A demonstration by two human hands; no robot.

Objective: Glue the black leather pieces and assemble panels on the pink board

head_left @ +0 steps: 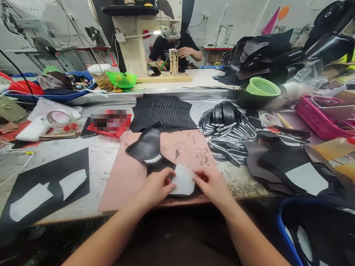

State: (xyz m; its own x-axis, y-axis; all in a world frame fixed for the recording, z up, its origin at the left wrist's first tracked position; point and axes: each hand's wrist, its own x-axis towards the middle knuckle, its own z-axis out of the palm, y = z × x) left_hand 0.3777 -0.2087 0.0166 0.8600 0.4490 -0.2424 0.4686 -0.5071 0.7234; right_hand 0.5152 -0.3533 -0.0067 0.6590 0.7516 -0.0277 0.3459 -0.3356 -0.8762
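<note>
A white patch (183,180) lies on a black leather piece (149,146) at the front of the pink board (119,177). My left hand (158,186) pinches the patch's left edge between thumb and fingers. At its right edge, my right hand (212,184) has thumb and fingertips closed on the patch. The leather piece extends up and left from the patch, with a pale strip across its middle. Rows of overlapped black pieces (163,111) lie behind the board.
Black pieces with white edges (227,125) are heaped right of the board. A black sheet with white patches (74,162) lies left. A red tray (111,129), a pink basket (318,118) and a blue tub (283,218) stand around. A person (188,50) sits behind a machine.
</note>
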